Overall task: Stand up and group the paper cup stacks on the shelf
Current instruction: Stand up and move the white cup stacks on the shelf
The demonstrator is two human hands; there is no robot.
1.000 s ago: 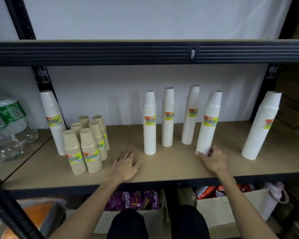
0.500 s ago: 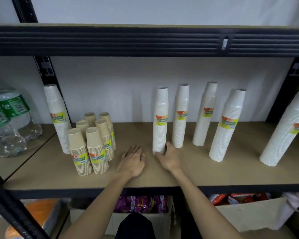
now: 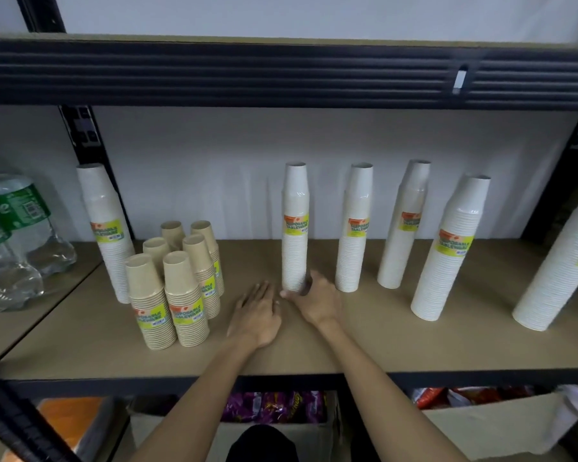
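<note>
Slid left, the white stack point(image 3: 295, 228) sits gripped low in my right hand point(image 3: 317, 303), left hand point(image 3: 256, 315) flat; grouping probably needs further upright sliding.

Shelf board point(image 3: 247, 258) lies open between brown cup stacks point(image 3: 184, 288) and central white stack point(image 3: 295, 228).

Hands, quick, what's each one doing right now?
Left hand: open, flat on the shelf, holding nothing.
Right hand: closed around the base of a tall white cup stack.
</note>
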